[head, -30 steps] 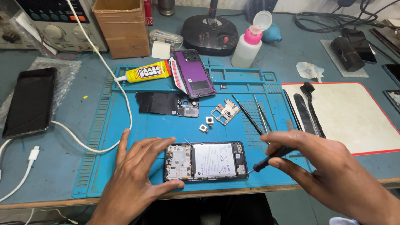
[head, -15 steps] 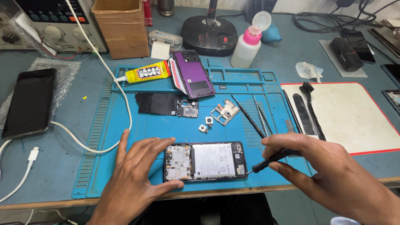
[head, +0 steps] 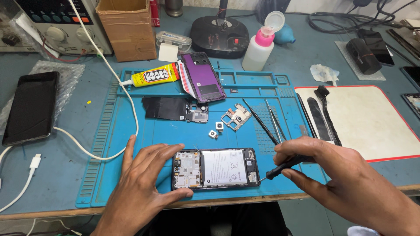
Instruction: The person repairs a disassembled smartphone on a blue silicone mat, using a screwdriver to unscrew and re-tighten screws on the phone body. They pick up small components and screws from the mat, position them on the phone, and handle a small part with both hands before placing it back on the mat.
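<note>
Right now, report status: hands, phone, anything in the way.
Left hand steadies opened phone on blue mat. Right hand grips screwdriver, tip at phone's right end. Tweezers lie nearby, clear.

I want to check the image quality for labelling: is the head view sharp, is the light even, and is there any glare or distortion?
Head view: light is soft and even, with only faint shadows under the left hand and right hand; the opened phone and screwdriver are sharp; mild glare on the black phone; table edges bend slightly from the wide lens.
</note>
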### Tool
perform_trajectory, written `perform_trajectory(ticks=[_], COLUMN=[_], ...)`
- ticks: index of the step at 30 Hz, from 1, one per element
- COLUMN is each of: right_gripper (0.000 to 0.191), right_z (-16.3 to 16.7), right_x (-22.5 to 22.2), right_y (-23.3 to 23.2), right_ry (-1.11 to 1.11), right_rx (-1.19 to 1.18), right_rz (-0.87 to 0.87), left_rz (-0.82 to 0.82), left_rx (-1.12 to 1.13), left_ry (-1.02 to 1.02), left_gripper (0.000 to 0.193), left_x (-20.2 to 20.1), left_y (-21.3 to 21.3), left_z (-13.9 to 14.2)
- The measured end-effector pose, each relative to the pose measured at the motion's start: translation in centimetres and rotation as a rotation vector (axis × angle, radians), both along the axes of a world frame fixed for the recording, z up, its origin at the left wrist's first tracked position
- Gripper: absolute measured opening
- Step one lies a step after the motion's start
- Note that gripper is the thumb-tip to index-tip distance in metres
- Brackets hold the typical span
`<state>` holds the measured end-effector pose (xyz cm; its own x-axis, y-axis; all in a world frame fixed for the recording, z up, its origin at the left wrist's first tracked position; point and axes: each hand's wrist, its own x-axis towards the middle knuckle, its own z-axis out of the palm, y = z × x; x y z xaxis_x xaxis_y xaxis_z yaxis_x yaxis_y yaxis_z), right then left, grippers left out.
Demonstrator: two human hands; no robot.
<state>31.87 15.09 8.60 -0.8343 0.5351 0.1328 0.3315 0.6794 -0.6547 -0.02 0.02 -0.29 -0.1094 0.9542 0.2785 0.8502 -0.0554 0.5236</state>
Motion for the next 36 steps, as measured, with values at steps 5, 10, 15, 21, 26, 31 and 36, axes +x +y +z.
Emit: perform_trajectory(ticks=[5, 10, 15, 21, 26, 31, 36], right_gripper=[0.046, 0.045, 0.043, 0.044, 0.045, 0.042, 0.040], right_z=[0.1, 0.0, -0.2, -0.1, 0.3, -0.7, -2.6], right_x=[-0.1, -0.1, -0.1, -0.2, -0.2, -1.1, -2.1], right_y=[0.0, -0.1, -0.1, -0.3, -0.5, 0.1, 1.8], right_ry=[0.015, 0.027, 0.007, 0.073, 0.073, 0.327, 0.506], right_rx=[-0.027, -0.025, -0.011, 0.010, 0.130, -0.028, -0.254], right_rz=[0.009, -0.009, -0.035, -0.016, -0.074, -0.283, -0.405], left_rz=[0.004, 0.005, 0.012, 0.024, 0.010, 0.000, 0.019], left_rx=[-0.021, -0.026, -0.013, -0.041, -0.010, 0.073, 0.336], left_ry=[-0.006, -0.002, 0.000, -0.004, 0.001, 0.012, -0.002], left_gripper=[0.095, 0.095, 0.095, 0.095, 0.094, 0.090, 0.070], left_x=[0.0, 0.0, 0.1, 0.2, 0.1, 0.1, 1.3], left_y=[0.1, 0.1, 0.0, 0.1, 0.0, -0.1, -0.4], left_z=[0.0, 0.1, 0.1, 0.2, 0.2, 0.1, 0.6])
